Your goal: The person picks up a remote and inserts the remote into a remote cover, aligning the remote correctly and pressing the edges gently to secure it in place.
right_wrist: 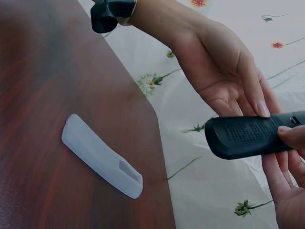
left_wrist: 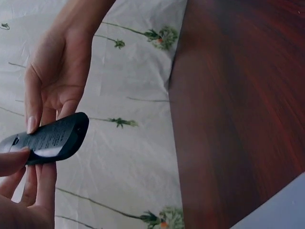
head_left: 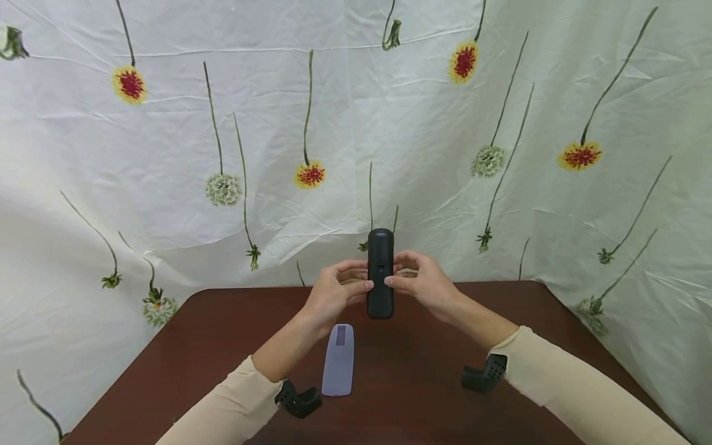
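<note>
A black remote control is held up above the far part of the table, its back with a small latch notch turned toward me. My left hand grips its left edge, thumb on the back face and fingers behind. From the other side my right hand grips the right edge in the same way. Fine print covers the remote's back in the right wrist view. A pale translucent remote sleeve with a rectangular cut-out near one end lies on the table, below the left wrist.
The dark reddish-brown table has rounded far corners. A white cloth printed with flowers hangs behind it and along both sides. Black wrist mounts sit on both cream sleeves.
</note>
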`<state>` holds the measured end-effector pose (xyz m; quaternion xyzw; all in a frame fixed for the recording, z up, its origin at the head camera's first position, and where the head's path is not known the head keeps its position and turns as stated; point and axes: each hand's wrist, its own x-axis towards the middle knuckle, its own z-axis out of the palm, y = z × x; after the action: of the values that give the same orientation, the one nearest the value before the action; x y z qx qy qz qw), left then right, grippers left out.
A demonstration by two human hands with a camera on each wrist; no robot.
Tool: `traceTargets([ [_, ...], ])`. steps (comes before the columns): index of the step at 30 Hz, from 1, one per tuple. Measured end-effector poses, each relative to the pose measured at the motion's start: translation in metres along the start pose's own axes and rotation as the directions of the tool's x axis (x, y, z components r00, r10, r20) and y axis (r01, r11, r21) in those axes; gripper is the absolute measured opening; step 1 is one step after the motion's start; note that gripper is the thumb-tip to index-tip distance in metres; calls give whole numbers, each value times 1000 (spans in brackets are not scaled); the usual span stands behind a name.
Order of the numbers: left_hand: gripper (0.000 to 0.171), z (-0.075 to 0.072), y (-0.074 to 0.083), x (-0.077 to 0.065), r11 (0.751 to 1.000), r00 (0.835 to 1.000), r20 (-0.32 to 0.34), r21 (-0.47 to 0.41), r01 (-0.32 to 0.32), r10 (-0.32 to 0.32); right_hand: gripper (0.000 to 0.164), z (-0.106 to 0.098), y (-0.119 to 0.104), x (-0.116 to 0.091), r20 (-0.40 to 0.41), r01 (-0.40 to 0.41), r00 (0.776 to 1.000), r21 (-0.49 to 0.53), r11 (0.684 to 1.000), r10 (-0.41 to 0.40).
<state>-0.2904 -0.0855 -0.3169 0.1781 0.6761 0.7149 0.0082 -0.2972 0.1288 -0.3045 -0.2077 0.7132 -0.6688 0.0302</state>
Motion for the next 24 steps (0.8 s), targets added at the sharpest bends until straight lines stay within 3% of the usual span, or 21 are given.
traceTargets([
  [8,41,-10,-3,3,996,998,34,72,-60,58,40,0,6,11,35,28,999,-12,1000,-27],
  [17,39,-20,-9,8,994,999,7,104,-40,40,34,11,16,24,26,21,999,15,1000,-22],
  [24,33,-33,-19,12,990,999,-31,138,-17,22,35,21,29,36,-29,-11,1000,46,999,12],
])
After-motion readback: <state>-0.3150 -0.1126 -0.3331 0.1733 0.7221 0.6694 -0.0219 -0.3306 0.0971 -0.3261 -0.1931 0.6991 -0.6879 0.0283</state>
